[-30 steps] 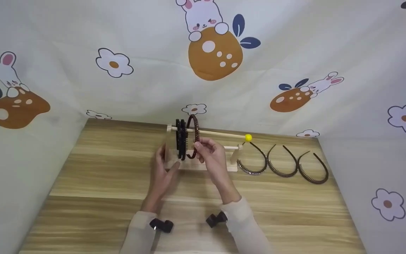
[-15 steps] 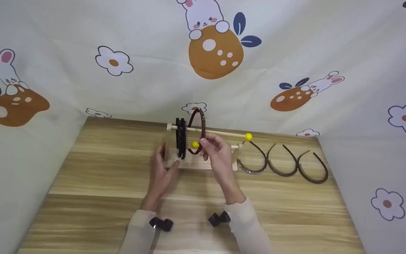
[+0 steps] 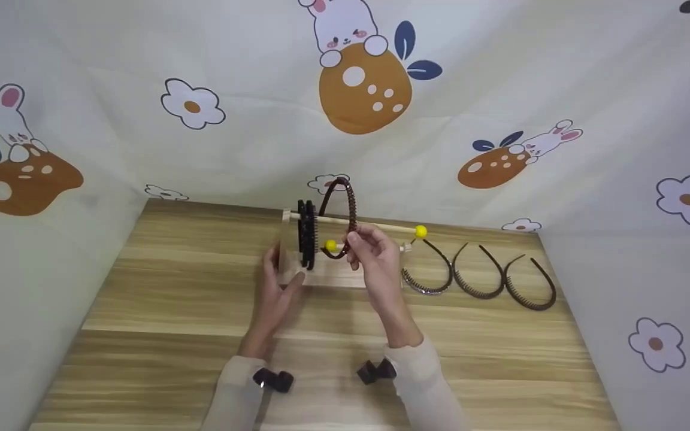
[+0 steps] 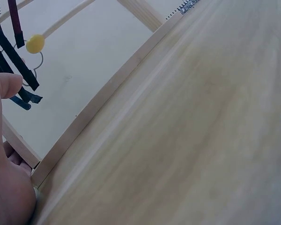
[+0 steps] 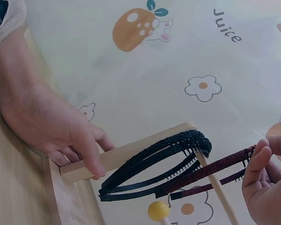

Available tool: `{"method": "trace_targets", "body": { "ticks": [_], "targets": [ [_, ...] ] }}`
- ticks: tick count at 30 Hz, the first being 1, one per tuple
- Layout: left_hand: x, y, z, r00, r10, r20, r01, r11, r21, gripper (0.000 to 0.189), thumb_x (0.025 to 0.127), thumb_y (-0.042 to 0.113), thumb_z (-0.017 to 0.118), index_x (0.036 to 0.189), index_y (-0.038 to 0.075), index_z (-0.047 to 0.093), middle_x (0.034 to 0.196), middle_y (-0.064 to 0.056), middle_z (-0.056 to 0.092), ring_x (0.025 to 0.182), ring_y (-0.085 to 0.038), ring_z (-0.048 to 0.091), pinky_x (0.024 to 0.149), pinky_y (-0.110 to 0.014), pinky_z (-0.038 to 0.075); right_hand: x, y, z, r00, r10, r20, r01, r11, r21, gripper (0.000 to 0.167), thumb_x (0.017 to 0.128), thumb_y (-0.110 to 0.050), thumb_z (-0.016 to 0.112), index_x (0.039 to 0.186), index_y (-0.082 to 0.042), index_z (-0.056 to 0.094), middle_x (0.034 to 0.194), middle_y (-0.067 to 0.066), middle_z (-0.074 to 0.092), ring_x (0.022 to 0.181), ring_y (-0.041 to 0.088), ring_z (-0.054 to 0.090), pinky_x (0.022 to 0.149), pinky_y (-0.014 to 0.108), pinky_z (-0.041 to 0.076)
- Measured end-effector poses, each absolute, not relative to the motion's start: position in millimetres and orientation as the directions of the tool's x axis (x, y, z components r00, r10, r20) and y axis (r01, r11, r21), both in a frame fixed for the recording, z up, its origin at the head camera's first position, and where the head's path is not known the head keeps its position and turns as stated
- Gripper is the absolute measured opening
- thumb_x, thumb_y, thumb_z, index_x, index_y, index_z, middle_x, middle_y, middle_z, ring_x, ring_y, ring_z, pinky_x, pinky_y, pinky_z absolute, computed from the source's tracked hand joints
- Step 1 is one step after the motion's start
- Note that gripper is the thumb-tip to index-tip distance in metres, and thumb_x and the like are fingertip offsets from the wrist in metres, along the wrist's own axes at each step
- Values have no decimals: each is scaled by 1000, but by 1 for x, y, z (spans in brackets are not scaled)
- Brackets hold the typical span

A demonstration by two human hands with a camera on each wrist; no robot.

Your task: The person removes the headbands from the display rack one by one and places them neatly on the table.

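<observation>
The right hand [image 3: 375, 254] is pinching the likely light, springy, dark-red arched headband [image 5: 225, 162] mid-curve; the left hand [image 3: 278, 290] is gripping the pale wooden rack [image 3: 345, 278].

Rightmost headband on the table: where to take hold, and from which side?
Probably the right limb of the rightmost headband, pinched from above, coming in from the right. It lies flat, open ends away; that limb looks smooth, while teeth show on the left, close to the next headband.

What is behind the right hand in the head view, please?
The wooden stand: its lower rod shows on either side of the right hand, but the stretch directly behind is covered.
</observation>
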State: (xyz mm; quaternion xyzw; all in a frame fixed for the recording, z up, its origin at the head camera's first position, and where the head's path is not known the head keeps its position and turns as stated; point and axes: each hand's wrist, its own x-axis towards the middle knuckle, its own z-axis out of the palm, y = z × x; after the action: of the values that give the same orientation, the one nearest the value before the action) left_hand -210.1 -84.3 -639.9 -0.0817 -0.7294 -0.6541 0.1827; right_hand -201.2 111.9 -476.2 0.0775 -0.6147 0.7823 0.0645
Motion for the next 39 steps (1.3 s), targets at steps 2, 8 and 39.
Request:
{"method": "trace_targets", "body": {
  "ticks": [2, 8, 39],
  "targets": [
    [-211, -84, -640, -917, -120, 381, 367, 127, 922, 78, 102, 4, 76, 164, -8, 30, 165, -39, 37, 150, -58, 42, 129, -71, 33, -202, 115, -475, -978, 12, 209, -206, -241, -948, 6, 106, 3, 64, 108, 2, 70, 94, 5, 74, 68, 10, 58, 57, 17, 48],
    [-211, -85, -642, -914, -120, 387, 372, 127, 919, 78, 100, 1, 77, 163, -9, 32, 164, -39, 40, 148, -58, 45, 127, -72, 37, -203, 124, -472, -971, 35, 235, -237, -236, -942, 10, 106, 1, 65, 111, 8, 70, 94, 6, 73, 68, 9, 57, 57, 17, 48],
    [-210, -86, -641, -926, -111, 360, 347, 122, 930, 79, 102, 1, 74, 165, -7, 28, 167, -40, 34, 154, -58, 39, 130, -69, 33, -207, 169, -476, -961, 166, 219, -251, -209, -945, 10, 107, 4, 63, 111, 10, 70, 91, 6, 69, 68, 10, 56, 55, 17, 47]
  ]
}}
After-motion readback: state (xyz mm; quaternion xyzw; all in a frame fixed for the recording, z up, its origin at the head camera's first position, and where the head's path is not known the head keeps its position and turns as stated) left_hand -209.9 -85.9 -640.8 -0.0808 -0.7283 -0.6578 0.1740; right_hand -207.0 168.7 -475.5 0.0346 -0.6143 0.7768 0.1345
